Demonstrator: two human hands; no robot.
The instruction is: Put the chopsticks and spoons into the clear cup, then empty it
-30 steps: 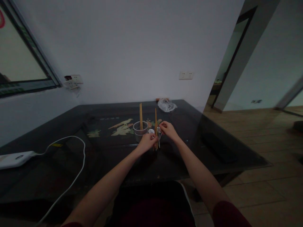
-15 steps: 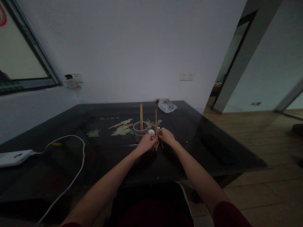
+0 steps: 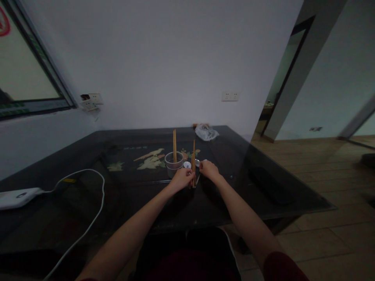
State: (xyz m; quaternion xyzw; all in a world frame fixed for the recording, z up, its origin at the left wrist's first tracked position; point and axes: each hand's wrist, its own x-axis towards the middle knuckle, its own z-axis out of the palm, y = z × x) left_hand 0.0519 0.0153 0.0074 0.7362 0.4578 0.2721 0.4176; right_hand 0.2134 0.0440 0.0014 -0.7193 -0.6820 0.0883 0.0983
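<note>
My left hand [image 3: 183, 178] is closed around several wooden chopsticks [image 3: 193, 158], which point up and away. Just above its fingers shows a small white round piece with a bluish mark [image 3: 187, 165], perhaps a spoon's bowl. My right hand [image 3: 209, 170] is closed in a pinch beside the chopsticks, at a metal spoon [image 3: 197, 162] whose thin handle angles down toward me. The fingers partly hide the spoon. Beyond my left hand stands a grey cup [image 3: 170, 168], with a pair of chopsticks [image 3: 175, 145] upright in it.
All this is on a dark glossy table [image 3: 140, 207] with a painted bird-and-flower picture. A crumpled clear plastic bag [image 3: 206, 132] lies at the back edge. A white power bank [image 3: 19, 198] with a white cable [image 3: 101, 203] sits at left, and a dark long case [image 3: 269, 185] at right.
My right hand has shifted slightly right, away from the chopsticks, and more of the metal spoon shows. The chopsticks in my left hand stand slightly lower.
</note>
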